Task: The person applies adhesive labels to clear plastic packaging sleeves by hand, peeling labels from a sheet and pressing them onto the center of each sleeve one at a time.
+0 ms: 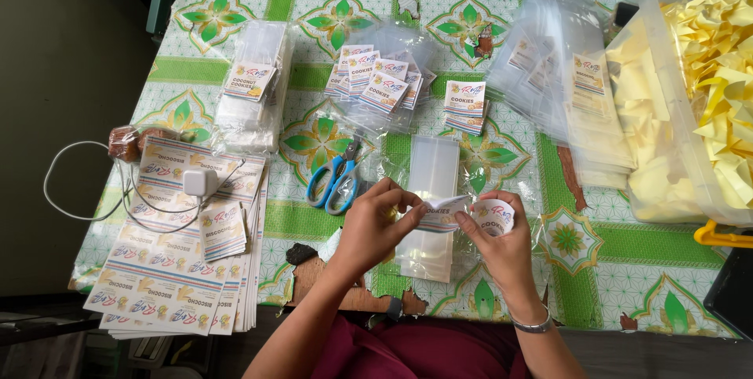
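Hands: left (375, 222) pinches white label (441, 213), right (502, 242) grips curled label (493, 217), over clear bag (430, 191); blue scissors (336, 183) nr

Head view, steeply down, close.

Near the table's (235, 73) front edge, the left hand (375, 226) and right hand (496, 239) pinch a small printed label (441, 213) between them over a clear plastic bag (430, 191). Blue-handled scissors (336, 181) lie just left; sticker sheets (176, 269) fill the front-left corner.
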